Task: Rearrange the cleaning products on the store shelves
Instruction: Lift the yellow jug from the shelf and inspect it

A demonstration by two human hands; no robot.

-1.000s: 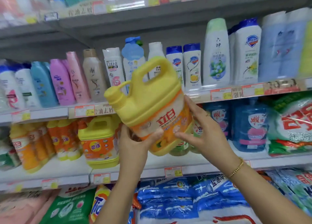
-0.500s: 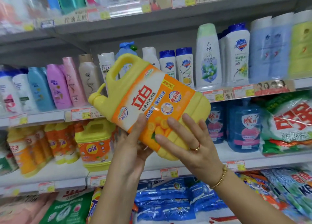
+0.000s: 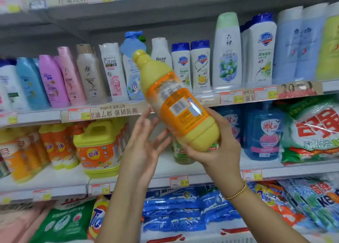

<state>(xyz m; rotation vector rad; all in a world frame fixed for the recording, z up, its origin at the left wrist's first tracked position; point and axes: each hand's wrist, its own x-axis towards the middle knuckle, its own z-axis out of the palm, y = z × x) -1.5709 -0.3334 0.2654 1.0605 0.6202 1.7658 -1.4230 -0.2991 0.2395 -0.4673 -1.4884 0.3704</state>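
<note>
Jug (image 3: 176, 103) tilts cap up-left (barcode facing), right fingers (image 3: 190, 151) gripping base, left fingers (image 3: 146, 119) spread.

Bright, even light from overhead; soft shade under the grey metal shelf (image 3: 183, 17). Glare streaks the yellow plastic jug with orange label (image 3: 176, 99). Far left of the jug, pastel plastic bottles (image 3: 29, 81) blur; shelf lines bow towards the frame edges.

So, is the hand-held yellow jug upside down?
No, the yellow jug is tilted with its cap uppermost, while the right hand grips its base.
</note>
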